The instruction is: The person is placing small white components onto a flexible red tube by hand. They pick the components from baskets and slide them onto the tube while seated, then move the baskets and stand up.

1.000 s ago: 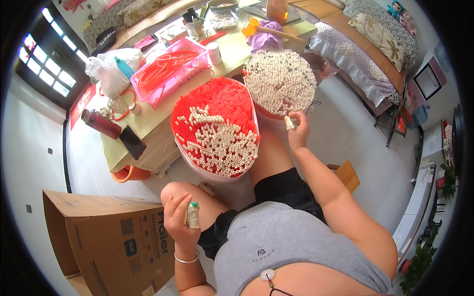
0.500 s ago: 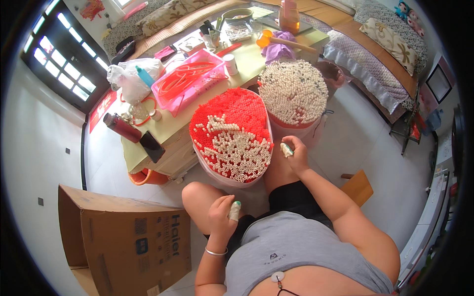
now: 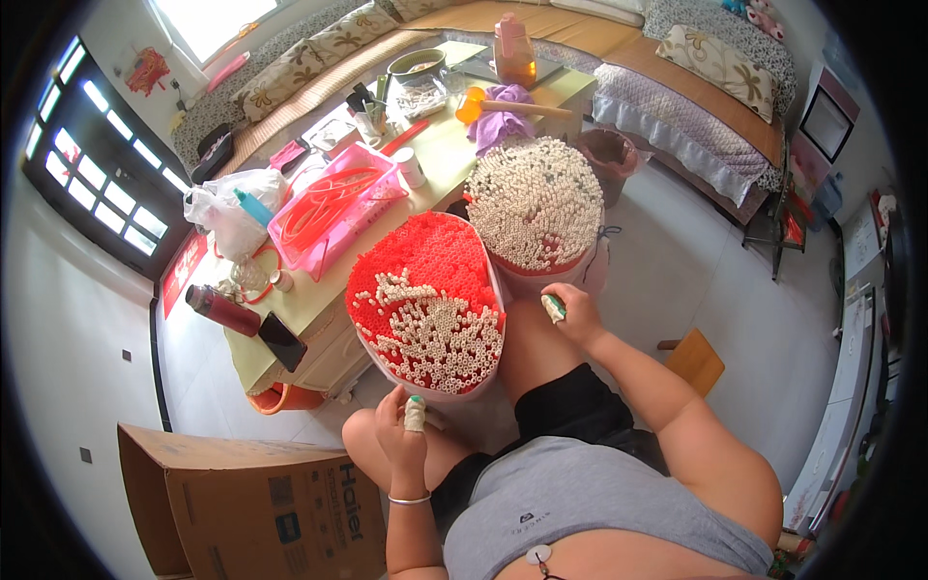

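Directly ahead of the seated person's knees stands a large round bundle of upright red tubes (image 3: 425,300), its near half filled with small white plugs and its far half showing bare red ends. Just beyond it and to the right, touching it or nearly so, stands a second round bundle whose tube tops are all white (image 3: 536,203); both rest on the floor against the pale green counter (image 3: 319,290).

The right hand (image 3: 570,311) is closed around a small white plug with a green end (image 3: 554,307), held just right of the red bundle's rim and just below the white bundle, so it is the nearer hand to both. The red bundle's unfilled part lies up and to the left of this hand. The left hand (image 3: 406,430) is curled on the left knee, pinching another small white piece with a green tip (image 3: 415,414) upright, just below the red bundle's near rim.

On the counter sit a pink plastic tray (image 3: 333,203) holding red loops, a dark red flask (image 3: 220,309) lying on its side beside a black phone (image 3: 282,340), and a white plastic bag (image 3: 232,208). A brown cardboard box (image 3: 251,503) stands on the floor to the left.
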A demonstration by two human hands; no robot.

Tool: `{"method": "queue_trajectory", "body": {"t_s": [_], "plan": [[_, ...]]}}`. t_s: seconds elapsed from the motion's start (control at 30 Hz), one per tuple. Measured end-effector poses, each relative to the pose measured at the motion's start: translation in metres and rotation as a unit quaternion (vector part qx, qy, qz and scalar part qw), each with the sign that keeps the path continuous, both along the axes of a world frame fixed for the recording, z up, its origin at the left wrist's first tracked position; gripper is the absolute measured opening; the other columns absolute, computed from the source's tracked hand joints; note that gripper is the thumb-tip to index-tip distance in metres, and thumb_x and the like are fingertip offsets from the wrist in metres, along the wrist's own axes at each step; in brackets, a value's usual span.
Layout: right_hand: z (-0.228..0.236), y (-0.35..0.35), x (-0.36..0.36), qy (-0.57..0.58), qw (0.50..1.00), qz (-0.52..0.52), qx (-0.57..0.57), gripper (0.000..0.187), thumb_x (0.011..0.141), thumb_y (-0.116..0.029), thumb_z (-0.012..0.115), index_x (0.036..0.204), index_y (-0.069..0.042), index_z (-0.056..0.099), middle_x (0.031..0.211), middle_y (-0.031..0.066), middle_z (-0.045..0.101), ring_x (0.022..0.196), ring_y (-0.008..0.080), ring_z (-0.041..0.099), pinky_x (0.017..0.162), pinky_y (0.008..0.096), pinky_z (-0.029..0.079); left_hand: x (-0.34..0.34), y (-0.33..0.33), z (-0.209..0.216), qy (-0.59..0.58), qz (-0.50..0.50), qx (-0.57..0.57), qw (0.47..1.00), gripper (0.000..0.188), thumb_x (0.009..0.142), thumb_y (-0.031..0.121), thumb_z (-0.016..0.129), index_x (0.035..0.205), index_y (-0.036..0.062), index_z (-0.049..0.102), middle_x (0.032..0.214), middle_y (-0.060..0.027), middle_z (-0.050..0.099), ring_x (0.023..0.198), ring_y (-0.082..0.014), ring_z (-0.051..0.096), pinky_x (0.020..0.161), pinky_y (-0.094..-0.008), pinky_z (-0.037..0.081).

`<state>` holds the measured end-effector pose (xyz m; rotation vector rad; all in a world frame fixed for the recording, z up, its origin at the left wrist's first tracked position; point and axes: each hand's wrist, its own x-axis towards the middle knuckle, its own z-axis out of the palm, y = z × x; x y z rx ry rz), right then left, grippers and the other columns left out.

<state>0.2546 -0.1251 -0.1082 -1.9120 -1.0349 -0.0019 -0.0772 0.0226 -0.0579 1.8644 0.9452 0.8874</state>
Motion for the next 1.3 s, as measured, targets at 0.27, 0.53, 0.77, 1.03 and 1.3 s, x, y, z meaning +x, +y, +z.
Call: {"method": "queue_trajectory", "body": {"t_s": [0.27,0.53,0.77,1.03,1.3], "plan": [[0.003,0.052,-0.005,0.446,0.888,0.092,0.06,0.022,0.098,-0.02,0.057,0.112,-0.004,0.06,0.096,0.0066,0.066,0.072,0.013,0.066,0.055,0.0251,0.052,0.016,0.082,-0.036,-0.015,0.08,0.019,0.996,0.035,0.094,0.012,0.061,0.122,-0.0078,0.058,0.11,-0.0144,0.062,0.099,-0.0211,0.062,0.086,-0.0316,0.05],[-0.005,0.032,0.012,-0.017,0.997,0.069,-0.034,0.028,0.091,-0.013,0.059,0.116,-0.001,0.06,0.108,0.0156,0.067,0.096,0.0311,0.067,0.082,0.039,0.055,0.036,0.07,-0.028,0.072,0.115,0.123,0.983,0.043,0.094,0.023,0.06,0.128,-0.003,0.056,0.135,-0.0231,0.051,0.124,-0.037,0.049,0.107,-0.0433,0.036],[-0.015,0.068,0.031,-0.035,0.977,0.168,-0.128,0.065,0.083,0.0,0.05,0.146,-0.007,0.039,0.146,0.0188,0.044,0.134,0.0343,0.042,0.112,0.0395,0.033,0.061,0.082,-0.013,0.197,0.009,0.216,0.956,0.043,0.094,0.036,0.051,0.129,0.0134,0.061,0.144,-0.0135,0.049,0.137,-0.0389,0.037,0.112,-0.059,0.018],[-0.023,0.08,0.058,0.013,0.988,0.073,-0.134,0.082,0.079,0.004,0.045,0.154,-0.023,0.026,0.137,0.0223,0.05,0.123,0.0386,0.051,0.104,0.0416,0.041,0.042,0.087,-0.01,0.298,0.07,0.225,0.925,0.046,0.095,0.047,0.047,0.126,0.0139,0.06,0.138,-0.0077,0.053,0.131,-0.0362,0.043,0.11,-0.065,0.016],[-0.022,0.101,0.103,0.03,0.984,-0.012,-0.176,0.085,0.079,-0.003,0.05,0.155,-0.026,0.02,0.116,0.0272,0.062,0.102,0.0434,0.062,0.089,0.0485,0.049,0.025,0.097,-0.013,0.305,0.112,0.246,0.913,0.053,0.095,0.055,0.045,0.125,0.0129,0.058,0.133,-0.0063,0.055,0.126,-0.0327,0.047,0.109,-0.0655,0.019]]}}
